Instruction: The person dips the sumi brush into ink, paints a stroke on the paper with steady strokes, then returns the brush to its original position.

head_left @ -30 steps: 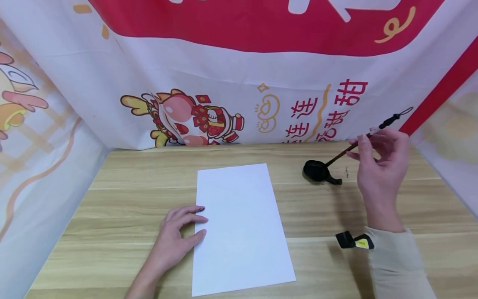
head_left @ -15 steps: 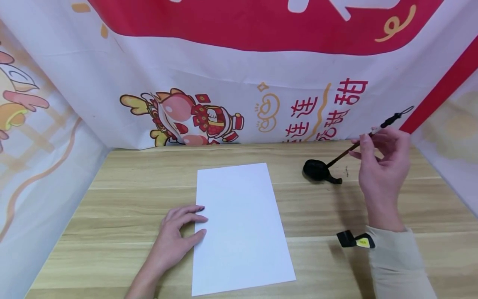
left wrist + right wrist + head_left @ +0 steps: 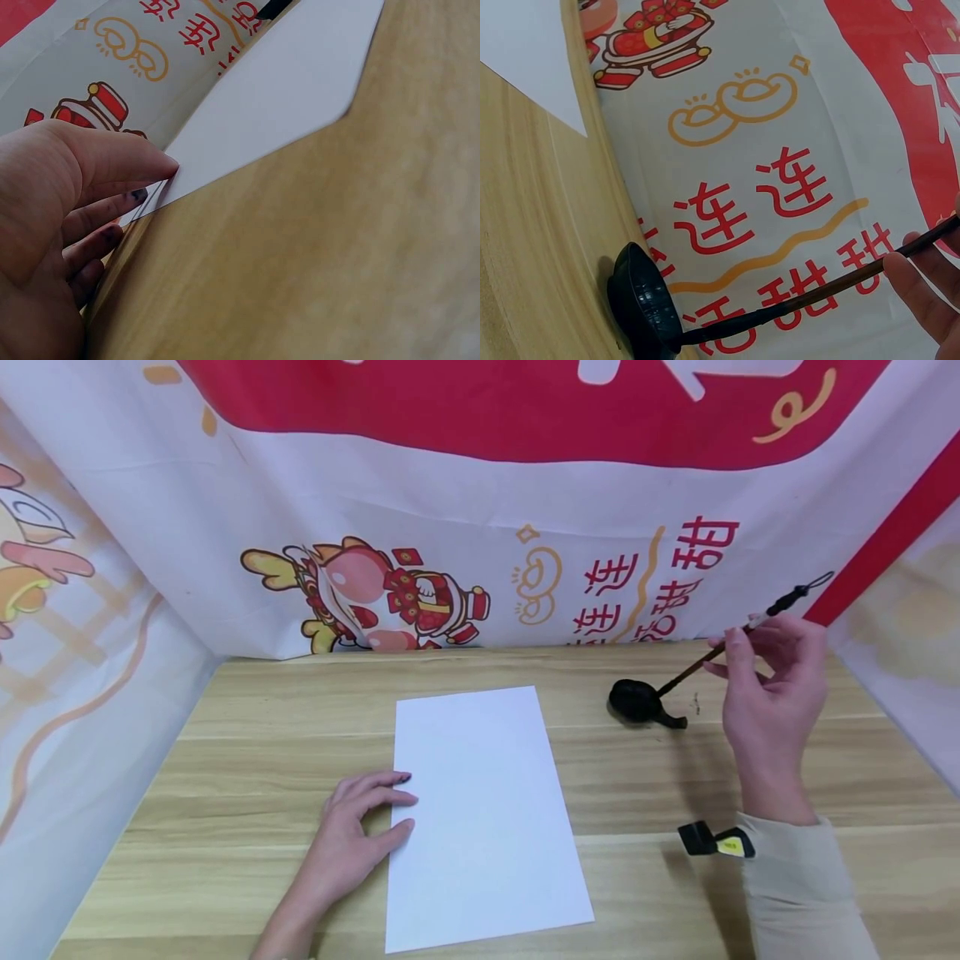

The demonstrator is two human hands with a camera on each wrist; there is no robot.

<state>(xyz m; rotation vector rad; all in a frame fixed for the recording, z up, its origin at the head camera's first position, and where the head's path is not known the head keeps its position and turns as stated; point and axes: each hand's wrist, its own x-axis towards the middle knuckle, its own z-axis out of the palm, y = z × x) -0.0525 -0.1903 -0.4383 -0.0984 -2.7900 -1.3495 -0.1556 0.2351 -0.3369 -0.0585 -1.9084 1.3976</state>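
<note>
One bare left hand (image 3: 352, 835) rests at the left edge of a plain white rectangular paper sheet (image 3: 487, 827), its fingers relaxed and apart, gripping nothing; the left wrist view shows us dark smudges (image 3: 139, 195) on two fingers, where from the head we make out just one. The sheet lies flat on a pale wood-grained table (image 3: 225, 810). Well to its right sits a small black dish (image 3: 633, 702), whose short stub only the head view gives us. A slim brown-shafted brush (image 3: 690, 673) slants up from it, pinched in the right hand (image 3: 776, 702); we see its looped black cord (image 3: 801, 591) from the head alone, its black bristles best from the right wrist.
</note>
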